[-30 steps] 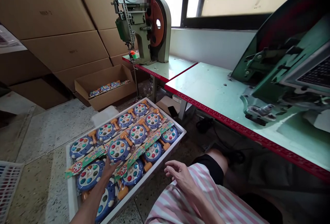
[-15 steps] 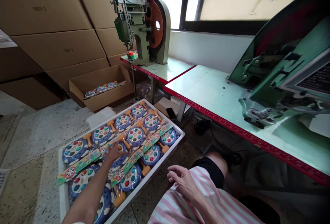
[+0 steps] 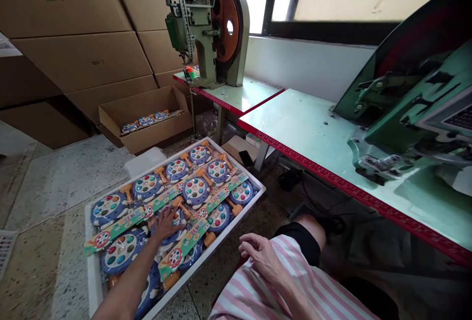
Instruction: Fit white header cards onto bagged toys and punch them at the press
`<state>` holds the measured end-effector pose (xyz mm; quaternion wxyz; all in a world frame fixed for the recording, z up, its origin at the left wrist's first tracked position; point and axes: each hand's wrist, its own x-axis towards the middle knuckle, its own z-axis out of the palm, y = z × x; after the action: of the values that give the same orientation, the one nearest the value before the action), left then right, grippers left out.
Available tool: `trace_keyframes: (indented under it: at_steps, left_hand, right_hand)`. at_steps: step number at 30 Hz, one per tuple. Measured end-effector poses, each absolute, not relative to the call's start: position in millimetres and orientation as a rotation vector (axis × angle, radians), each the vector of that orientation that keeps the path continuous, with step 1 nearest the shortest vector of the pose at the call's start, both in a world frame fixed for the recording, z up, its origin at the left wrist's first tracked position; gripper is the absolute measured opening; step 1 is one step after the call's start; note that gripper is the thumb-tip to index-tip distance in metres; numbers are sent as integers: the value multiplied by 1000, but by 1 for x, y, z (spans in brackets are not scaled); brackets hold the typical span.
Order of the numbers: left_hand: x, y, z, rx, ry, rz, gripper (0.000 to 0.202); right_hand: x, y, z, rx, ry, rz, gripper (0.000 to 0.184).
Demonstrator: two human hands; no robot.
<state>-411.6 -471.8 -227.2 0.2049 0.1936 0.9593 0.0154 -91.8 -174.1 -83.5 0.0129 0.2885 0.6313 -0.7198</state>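
My left hand [image 3: 166,224] lies with fingers spread on a packaged toy [image 3: 180,219] in the middle of the tray, next to its orange hammer [image 3: 180,204]. The toy is a blue disc with coloured buttons in clear wrap. Below my fingers a green header card [image 3: 184,250] lies across a neighbouring toy, covering much of it. The white tray [image 3: 221,236] holds several such toys with orange hammers and green cards. My right hand [image 3: 262,256] rests on the pink-striped clothing over my lap, fingers loosely bent and apart, with nothing in it.
A cardboard box [image 3: 155,138] with similar toys stands beyond the tray. Stacked cartons [image 3: 92,64] fill the left background. Two machines, one green [image 3: 398,108] and one greenish-grey [image 3: 206,49], stand on red-edged tables [image 3: 295,113]. A phone [image 3: 246,158] lies on cardboard beneath.
My left hand has shifted slightly right over the middle toy. The nearest green card has tilted and now covers more of the toy under it. My right hand has stayed in place.
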Motion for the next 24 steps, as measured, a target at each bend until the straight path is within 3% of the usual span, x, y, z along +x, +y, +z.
trace_keyframes:
  at_steps: [12, 17, 24]
  left_hand:
    - [-373, -481, -236, 688, 2660, 40, 118]
    - [-405, -440, -214, 608, 2834, 202, 99]
    - [-477, -349, -202, 634, 2722, 283, 96]
  right_hand:
    - [-88, -176, -66, 935, 2026, -2119, 51]
    - [-84, -177, -64, 956, 2036, -2123, 49]
    - [-81, -175, -66, 1016, 2057, -2100, 48]
